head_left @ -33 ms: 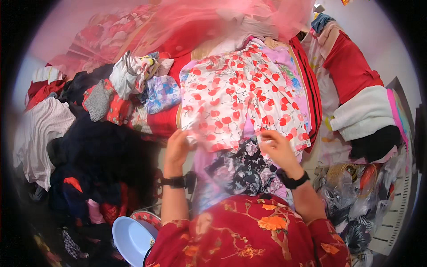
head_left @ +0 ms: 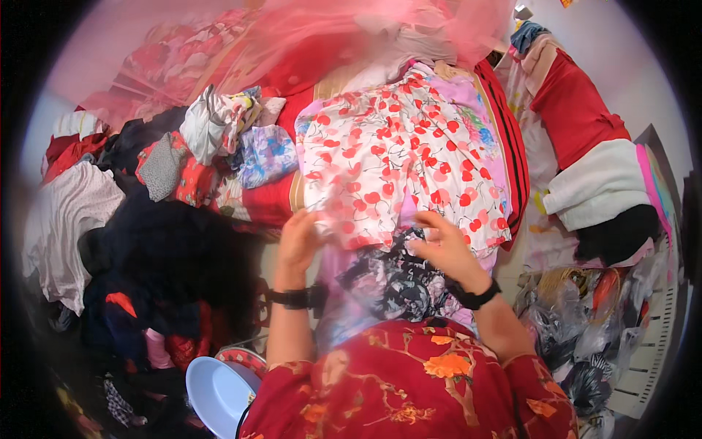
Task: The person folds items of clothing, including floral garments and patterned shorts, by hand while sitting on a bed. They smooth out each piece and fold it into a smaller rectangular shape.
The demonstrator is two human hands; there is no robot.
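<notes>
White shorts with a red cherry print [head_left: 380, 157] lie spread out in front of me, legs toward me. At the lower corner of their left leg is my left hand [head_left: 298, 238], its fingers closed on the cloth edge; the fingertips are partly blurred. My right hand [head_left: 447, 250] hovers by the gap between the two leg hems, thumb and forefinger apart and curved, with no cloth plainly between them. Under and nearer than the shorts is a black cloth with pale flowers [head_left: 409, 282], lying over lilac fabric [head_left: 340, 267].
Crumpled clothes [head_left: 212, 124] pile up at the left, beside a dark heap [head_left: 168, 241]. A pale blue basin [head_left: 219, 395] stands at lower left. On the right lie a red cloth [head_left: 581, 110], a white towel [head_left: 603, 175] and clear plastic bags [head_left: 563, 322]. Pink netting [head_left: 468, 29] hangs behind.
My right hand has moved a little left, toward the gap between the shorts' legs. My left hand has shifted slightly right, and the shorts' left edge has drawn inward.
</notes>
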